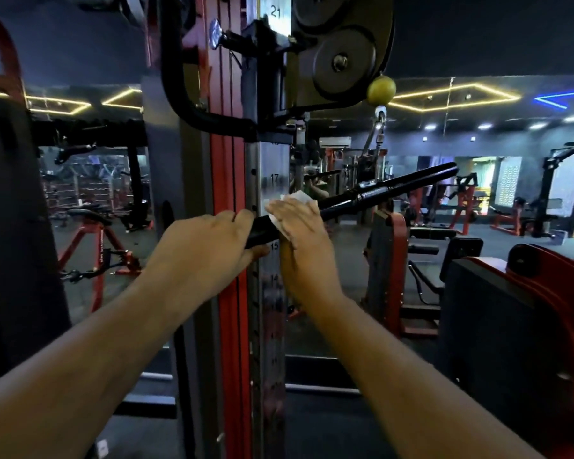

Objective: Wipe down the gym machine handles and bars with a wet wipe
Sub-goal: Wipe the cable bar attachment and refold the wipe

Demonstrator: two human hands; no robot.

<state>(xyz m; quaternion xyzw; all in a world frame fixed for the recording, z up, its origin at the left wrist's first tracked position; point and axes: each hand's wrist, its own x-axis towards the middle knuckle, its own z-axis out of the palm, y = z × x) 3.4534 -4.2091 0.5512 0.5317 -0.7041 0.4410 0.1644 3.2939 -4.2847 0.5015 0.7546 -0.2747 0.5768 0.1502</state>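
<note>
A black cable bar (378, 190) hangs slanted from a cable clip, its far end up to the right and its near end low in front of the numbered steel column. My left hand (206, 250) grips the bar's near end, fingers curled over it. Just to the right, my right hand (299, 233) wraps a white wet wipe (295, 197) around the bar, with the wipe's edges showing above and beside the fingers.
The red and steel upright (272, 293) with height numbers stands right behind the hands. Above hang pulleys (342, 61) and a yellow-green ball stop (381, 89). A red padded machine (517, 309) sits at the right. A mirror behind reflects other gym gear.
</note>
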